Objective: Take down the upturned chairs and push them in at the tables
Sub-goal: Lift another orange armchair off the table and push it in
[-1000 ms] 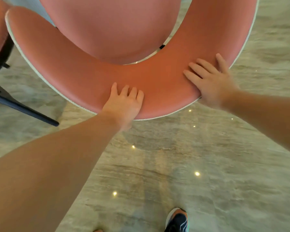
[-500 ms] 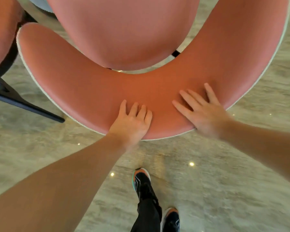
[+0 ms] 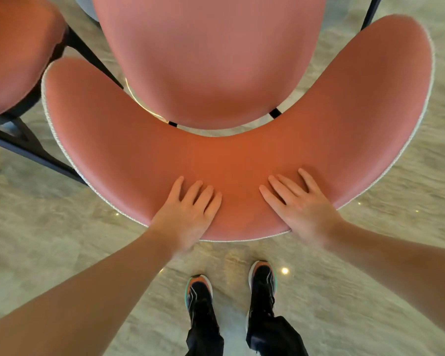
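Note:
A pink upholstered chair stands upright on the floor right in front of me. Its curved backrest (image 3: 229,160) has a white piped edge, and its seat (image 3: 211,60) reaches away toward the top of the view. My left hand (image 3: 188,214) lies over the top rim of the backrest, left of centre, with the fingers draped on the inner face. My right hand (image 3: 298,206) holds the rim the same way, right of centre. Both thumbs are hidden behind the backrest.
A second pink chair (image 3: 16,55) stands close on the left, its black legs (image 3: 23,147) angling out beside my chair. My two dark shoes (image 3: 199,291) are on the grey marble floor (image 3: 370,278) just behind the backrest. Another black leg (image 3: 370,11) shows top right.
The backrest has come lower and nearer in view. My right hand has slid along the rim toward the middle. Both of my feet have stepped into view behind the chair.

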A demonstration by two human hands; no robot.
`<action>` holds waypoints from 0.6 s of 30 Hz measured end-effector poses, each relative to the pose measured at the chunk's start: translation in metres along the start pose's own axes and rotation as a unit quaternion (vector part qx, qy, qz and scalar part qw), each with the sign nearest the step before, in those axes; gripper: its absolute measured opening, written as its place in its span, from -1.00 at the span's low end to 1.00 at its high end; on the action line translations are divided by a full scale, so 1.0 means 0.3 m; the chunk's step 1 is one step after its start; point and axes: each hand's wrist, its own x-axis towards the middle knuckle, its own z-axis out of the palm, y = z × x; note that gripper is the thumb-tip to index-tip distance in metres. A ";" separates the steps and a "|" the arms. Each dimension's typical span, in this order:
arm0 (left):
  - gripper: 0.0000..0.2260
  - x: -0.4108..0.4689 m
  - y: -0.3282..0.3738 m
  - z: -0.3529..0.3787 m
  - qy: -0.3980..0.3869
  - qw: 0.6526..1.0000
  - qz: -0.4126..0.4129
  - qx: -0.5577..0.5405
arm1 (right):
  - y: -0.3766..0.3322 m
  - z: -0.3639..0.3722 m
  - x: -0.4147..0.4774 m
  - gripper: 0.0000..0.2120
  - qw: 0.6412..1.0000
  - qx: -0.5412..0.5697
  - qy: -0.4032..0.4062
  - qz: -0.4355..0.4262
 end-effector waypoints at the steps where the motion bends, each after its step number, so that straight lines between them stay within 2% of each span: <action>1: -0.10 0.003 0.006 0.010 -0.014 1.000 -0.003 0.004 | 0.003 0.006 0.001 -0.17 1.000 -0.007 -0.001 -0.003; 7: -0.08 -0.006 0.055 0.047 -0.038 0.998 -0.032 0.025 | -0.017 0.040 -0.010 -0.27 0.999 -0.026 0.023 -0.012; 10: -0.10 -0.027 0.079 0.048 -0.045 0.998 -0.036 0.024 | -0.034 0.037 -0.029 -0.26 0.999 -0.039 -0.001 -0.014; 15: -0.09 -0.061 0.125 0.047 -0.040 0.998 -0.038 0.023 | -0.059 0.046 -0.080 -0.11 0.995 -0.075 -0.060 -0.018; 18: -0.09 -0.117 0.161 0.025 -0.063 0.997 -0.033 0.013 | -0.103 0.018 -0.137 -0.10 0.992 -0.083 -0.092 -0.025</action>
